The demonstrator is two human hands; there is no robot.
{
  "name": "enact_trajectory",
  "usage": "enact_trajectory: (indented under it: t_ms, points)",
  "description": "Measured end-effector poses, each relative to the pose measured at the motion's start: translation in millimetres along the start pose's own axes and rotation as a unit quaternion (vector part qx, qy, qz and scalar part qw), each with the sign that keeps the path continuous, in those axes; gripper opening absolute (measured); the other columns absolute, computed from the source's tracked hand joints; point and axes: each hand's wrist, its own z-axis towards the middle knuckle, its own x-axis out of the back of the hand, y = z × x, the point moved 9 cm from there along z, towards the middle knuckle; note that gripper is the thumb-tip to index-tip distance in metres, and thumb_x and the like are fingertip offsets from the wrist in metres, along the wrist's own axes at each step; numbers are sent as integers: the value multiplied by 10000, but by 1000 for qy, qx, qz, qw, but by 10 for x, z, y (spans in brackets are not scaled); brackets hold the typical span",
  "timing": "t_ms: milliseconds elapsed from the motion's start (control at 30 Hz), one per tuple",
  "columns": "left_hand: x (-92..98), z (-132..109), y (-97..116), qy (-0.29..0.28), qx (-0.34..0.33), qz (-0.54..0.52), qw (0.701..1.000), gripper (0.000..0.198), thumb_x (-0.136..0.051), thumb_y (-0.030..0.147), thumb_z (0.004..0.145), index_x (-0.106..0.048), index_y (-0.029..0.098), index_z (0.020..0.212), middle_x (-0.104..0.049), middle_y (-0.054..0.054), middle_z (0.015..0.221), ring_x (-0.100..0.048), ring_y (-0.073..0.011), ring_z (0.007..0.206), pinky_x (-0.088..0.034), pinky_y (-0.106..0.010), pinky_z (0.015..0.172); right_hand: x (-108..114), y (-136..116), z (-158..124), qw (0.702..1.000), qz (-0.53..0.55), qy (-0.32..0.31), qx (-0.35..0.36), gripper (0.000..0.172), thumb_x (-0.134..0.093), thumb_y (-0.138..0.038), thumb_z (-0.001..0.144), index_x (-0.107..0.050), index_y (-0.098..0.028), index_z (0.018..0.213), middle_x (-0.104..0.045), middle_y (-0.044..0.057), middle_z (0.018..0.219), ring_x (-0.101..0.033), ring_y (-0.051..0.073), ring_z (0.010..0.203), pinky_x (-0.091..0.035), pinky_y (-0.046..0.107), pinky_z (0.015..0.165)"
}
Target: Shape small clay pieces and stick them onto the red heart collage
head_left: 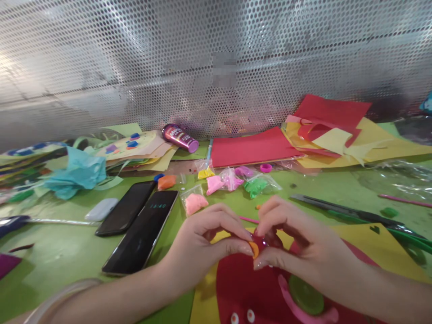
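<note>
My left hand (211, 238) is closed, thumb and forefinger pinching a small curved piece of orange modelling clay (254, 249). My right hand (300, 238) is closed as well, its thumb and forefinger meeting the other side of that clay. Just behind it, partly hidden by my right fingers, is a shiny dark red thing (263, 242) that I cannot make out. Below both hands lies a yellow sheet (354, 231) bearing a large red paper shape (263, 297). On the red shape are small eyes (250, 315), a green disc (306, 294) and a curved pink strip (286, 292).
Two phones (143, 234) and a white case (101, 209) lie left. Small bags of coloured clay (195, 202) stretch across the middle. At right are a cutter knife (337, 208) and green-handled scissors (411, 238). Coloured paper (249, 146) and a purple tumbler (180, 137) line the perforated metal wall (189, 67).
</note>
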Motion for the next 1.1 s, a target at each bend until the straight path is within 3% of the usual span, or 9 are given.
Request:
enact_trajectory:
  t_ms: [167, 400, 600, 867, 1100]
  points:
    - [-20, 34, -44, -10, 9, -23, 1000, 107, -769, 130, 677, -724, 224, 701, -643, 4, 715, -599, -115, 693, -510, -210, 686, 31, -83, 0, 997, -39, 9, 59, 182, -704, -150, 757, -609, -236, 886, -530, -19, 864, -548, 86, 705, -483, 199, 613]
    - [-21, 28, -86, -14, 25, -53, 998, 176, -732, 47, 692, -715, 217, 736, -639, 26, 708, -608, -98, 701, -507, -180, 677, 68, -148, -12, 993, -71, 25, 88, 128, -669, -149, 785, -623, -229, 873, -524, -9, 855, -556, 78, 651, -500, 185, 548]
    - [-27, 32, -97, -10, 42, -73, 996, 204, -720, 14, 685, -718, 213, 726, -646, 34, 707, -611, -82, 697, -506, -155, 667, 55, -125, -16, 994, -65, 24, 79, 136, -678, -154, 779, -611, -234, 865, -527, -11, 851, -557, 77, 634, -498, 188, 537]
    - [-99, 18, -185, -22, 107, -144, 983, 117, -752, 94, 680, -710, 198, 711, -724, 15, 709, -678, -117, 657, -562, -197, 644, 35, -188, -17, 994, -48, 13, 102, 214, -648, -113, 793, -637, -276, 931, -519, -6, 868, -587, 88, 706, -544, 175, 589]
    - [-143, 4, -265, -34, 150, -216, 964, 172, -720, 14, 699, -684, 180, 723, -728, 56, 698, -674, -46, 636, -535, -92, 634, -4, -164, -27, 996, -26, 3, 90, 223, -620, -102, 808, -659, -286, 929, -497, -2, 869, -595, 83, 690, -559, 170, 595]
